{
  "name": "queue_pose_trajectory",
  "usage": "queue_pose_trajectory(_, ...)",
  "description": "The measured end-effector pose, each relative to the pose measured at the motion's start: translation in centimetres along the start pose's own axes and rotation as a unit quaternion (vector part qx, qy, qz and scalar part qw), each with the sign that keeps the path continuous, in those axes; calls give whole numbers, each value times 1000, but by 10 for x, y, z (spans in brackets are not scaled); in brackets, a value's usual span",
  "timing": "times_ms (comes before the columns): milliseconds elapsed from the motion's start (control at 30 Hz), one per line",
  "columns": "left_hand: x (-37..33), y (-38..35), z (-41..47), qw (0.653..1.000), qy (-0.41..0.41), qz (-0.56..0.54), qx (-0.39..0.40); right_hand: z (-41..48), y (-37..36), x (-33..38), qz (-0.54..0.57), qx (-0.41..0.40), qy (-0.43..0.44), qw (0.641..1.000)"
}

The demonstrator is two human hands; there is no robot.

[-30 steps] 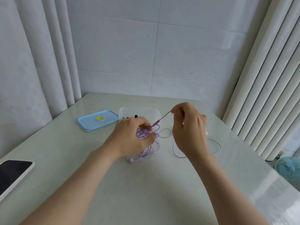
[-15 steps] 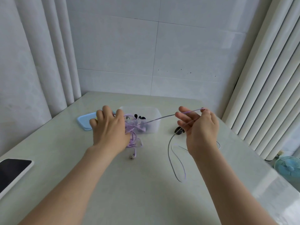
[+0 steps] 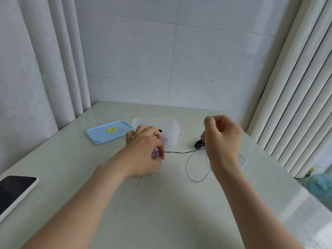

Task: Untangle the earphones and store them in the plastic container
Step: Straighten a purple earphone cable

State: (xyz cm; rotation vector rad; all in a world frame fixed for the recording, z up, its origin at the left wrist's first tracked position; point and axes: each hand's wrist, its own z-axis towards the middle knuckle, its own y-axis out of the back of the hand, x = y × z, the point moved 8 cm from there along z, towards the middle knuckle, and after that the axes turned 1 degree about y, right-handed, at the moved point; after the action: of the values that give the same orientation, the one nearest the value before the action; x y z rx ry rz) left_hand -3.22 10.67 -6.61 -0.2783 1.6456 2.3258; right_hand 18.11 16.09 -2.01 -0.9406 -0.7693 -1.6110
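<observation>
My left hand [image 3: 143,151] grips a bundle of purple earphone cable [image 3: 154,152] just in front of the clear plastic container [image 3: 172,126]. A thin strand of that cable [image 3: 179,152] runs taut to the right, where my right hand [image 3: 222,141] pinches it with curled fingers. Below my right hand a loose loop [image 3: 195,180] of the cable lies on the table. A small black object [image 3: 199,144], partly hidden by my right hand, lies beside it. Something black [image 3: 160,131] shows inside the container.
The container's light blue lid [image 3: 109,132] with a yellow sticker lies to its left. A phone [image 3: 14,191] rests at the table's left edge. Curtains hang on both sides, a tiled wall stands behind, and a small blue fan [image 3: 319,186] sits on the floor at right.
Both hands have come down toward the table. The strand between them now runs lower and nearly level, and the loose loop has shifted under my right hand.
</observation>
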Motion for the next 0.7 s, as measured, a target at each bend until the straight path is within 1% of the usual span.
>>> queue_pose_trajectory(33,0,1,0,1000,2,-3,-3,1,-3,-3,-50,22,-3,998)
queue_pose_trajectory(67,-1,2,0,1000,1,-5,-7,1,-8,-7,-133,54,1,990)
queue_pose_trajectory(100,-2,3,0,1000,-2,-7,-10,-1,-14,-15,-234,90,5,968)
queue_pose_trajectory(133,-3,3,0,1000,-5,-9,-12,-5,-20,-23,-330,125,6,936)
queue_pose_trajectory(167,-4,4,0,1000,-12,-9,-19,-11,-26,-31,-400,157,6,903)
queue_pose_trajectory(200,-4,4,1,999,-18,-7,-27,-16,-32,-39,-437,188,4,879)
queue_pose_trajectory(267,-4,3,2,999,-25,-8,-38,-26,-42,-47,-461,241,9,854)
queue_pose_trajectory(300,-5,3,2,999,-29,-7,-43,-29,-46,-47,-474,261,26,841)
queue_pose_trajectory(367,-7,3,2,998,-32,-9,-50,-32,-52,-38,-508,275,88,812)
queue_pose_trajectory(400,-8,2,2,998,-33,-7,-51,-32,-55,-31,-490,271,119,820)
queue_pose_trajectory(467,-11,1,2,998,-38,-3,-55,-33,-58,-20,-377,273,123,877)
queue_pose_trajectory(500,-12,1,2,997,-41,-1,-60,-33,-59,-16,-322,274,123,898)
queue_pose_trajectory(533,-13,1,2,997,-45,-1,-66,-35,-62,-11,-291,281,130,905)
queue_pose_trajectory(633,-14,1,2,995,-49,0,-88,-45,-68,-2,-259,320,165,896)
queue_pose_trajectory(700,-13,0,3,994,-45,9,-98,-48,-70,-4,-265,338,159,889)
